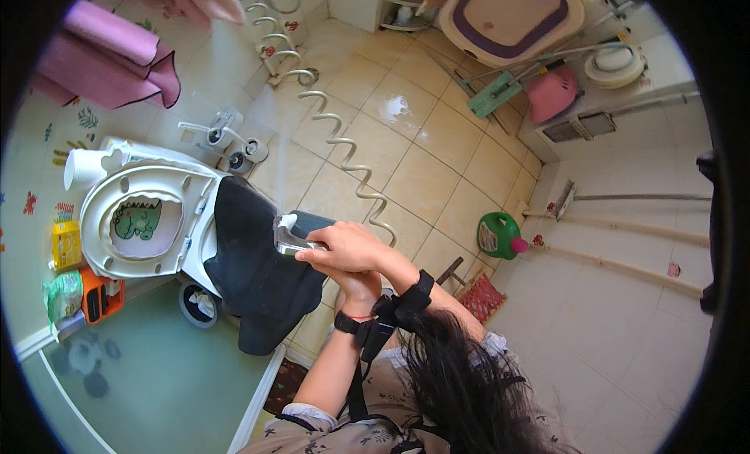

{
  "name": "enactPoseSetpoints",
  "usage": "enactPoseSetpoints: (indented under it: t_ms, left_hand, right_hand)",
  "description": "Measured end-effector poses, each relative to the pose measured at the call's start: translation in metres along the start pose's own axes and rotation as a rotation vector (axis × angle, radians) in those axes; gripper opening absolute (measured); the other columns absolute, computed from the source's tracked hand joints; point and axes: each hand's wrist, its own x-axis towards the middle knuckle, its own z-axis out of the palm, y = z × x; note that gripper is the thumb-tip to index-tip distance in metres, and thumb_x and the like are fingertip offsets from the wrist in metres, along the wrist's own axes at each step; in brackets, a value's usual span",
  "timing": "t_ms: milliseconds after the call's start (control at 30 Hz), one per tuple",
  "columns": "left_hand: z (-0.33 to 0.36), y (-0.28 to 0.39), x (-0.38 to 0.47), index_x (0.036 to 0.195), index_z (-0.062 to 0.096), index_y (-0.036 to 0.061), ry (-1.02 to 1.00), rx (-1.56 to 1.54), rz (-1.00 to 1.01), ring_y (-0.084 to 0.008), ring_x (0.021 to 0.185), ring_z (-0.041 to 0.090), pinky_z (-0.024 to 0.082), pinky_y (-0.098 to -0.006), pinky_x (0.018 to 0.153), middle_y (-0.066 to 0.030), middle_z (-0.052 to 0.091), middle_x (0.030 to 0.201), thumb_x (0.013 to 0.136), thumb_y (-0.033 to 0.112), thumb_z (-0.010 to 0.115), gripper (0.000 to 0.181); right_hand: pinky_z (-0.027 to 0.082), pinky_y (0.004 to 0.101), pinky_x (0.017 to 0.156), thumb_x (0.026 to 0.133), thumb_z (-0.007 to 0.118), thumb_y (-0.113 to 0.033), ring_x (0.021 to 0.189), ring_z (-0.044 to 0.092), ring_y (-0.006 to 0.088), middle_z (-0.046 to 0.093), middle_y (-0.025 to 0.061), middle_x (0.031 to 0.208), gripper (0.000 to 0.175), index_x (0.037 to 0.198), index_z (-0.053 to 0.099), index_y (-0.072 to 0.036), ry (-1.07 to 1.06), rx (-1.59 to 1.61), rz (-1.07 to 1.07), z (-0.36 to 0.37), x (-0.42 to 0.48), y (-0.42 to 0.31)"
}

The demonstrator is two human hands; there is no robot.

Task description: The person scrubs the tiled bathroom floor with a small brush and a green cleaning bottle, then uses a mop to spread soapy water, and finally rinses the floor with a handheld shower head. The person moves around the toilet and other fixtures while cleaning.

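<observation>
My right hand [351,245] grips a chrome hand sprayer [284,243], and a stream of water leaves its head over the tiled floor. Under and against the right hand is my left hand [358,283], its fingers mostly hidden, so its hold on the sprayer is unclear. A pale coiled hose [353,155] stretches across the floor from the wall valve towards my hands. Left of the sprayer, a dark cloth or mat [258,266] drapes beside the toilet [193,219]. The toilet's lid is up, and a green cartoon figure shows within the seat ring.
Toilet brushes [237,161] stand by the left wall, with a small bin [199,304] below the toilet. A green jug [498,236] sits on the floor at right, near a flat mop [495,95] and a folding tub [515,20]. Pink towels [111,49] hang upper left.
</observation>
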Motion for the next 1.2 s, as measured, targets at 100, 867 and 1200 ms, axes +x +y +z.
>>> enactPoseSetpoints:
  t_ms: [100,867,1200]
  left_hand:
    - [-0.003,0.007,0.012,0.107,0.049,0.018,0.04,-0.004,-0.003,-0.0123,0.095,0.05,0.04,-0.0301,0.081,0.0029,0.05,0.099,0.09,0.061,0.032,0.05]
    - [-0.063,0.118,0.033,0.134,0.031,-0.0008,0.385,0.42,-0.317,-0.03,0.131,0.027,0.018,-0.0428,0.109,-0.0165,0.031,0.141,0.082,0.074,0.018,0.093]
    - [-0.096,0.095,-0.005,0.131,0.034,-0.0037,0.55,0.349,-0.185,-0.0285,0.128,0.032,0.023,-0.04,0.106,-0.0165,0.034,0.138,0.083,0.073,0.02,0.092]
  right_hand:
    - [0.047,0.041,0.076,0.082,0.047,-0.058,0.085,0.061,0.0335,0.065,0.015,0.086,0.053,0.097,0.066,-0.011,-0.115,-0.068,0.027,0.002,0.018,0.001]
    - [0.048,0.0454,0.067,0.081,0.05,-0.058,0.076,0.06,0.0376,0.063,0.0167,0.076,0.051,0.093,0.064,-0.01,-0.621,-0.575,-0.225,-0.014,0.126,0.096]
    - [0.048,0.0429,0.058,0.073,0.055,-0.063,0.067,0.061,0.0327,0.061,0.0119,0.064,0.053,0.077,0.063,-0.011,-0.786,-0.879,-0.49,-0.048,0.115,0.135]
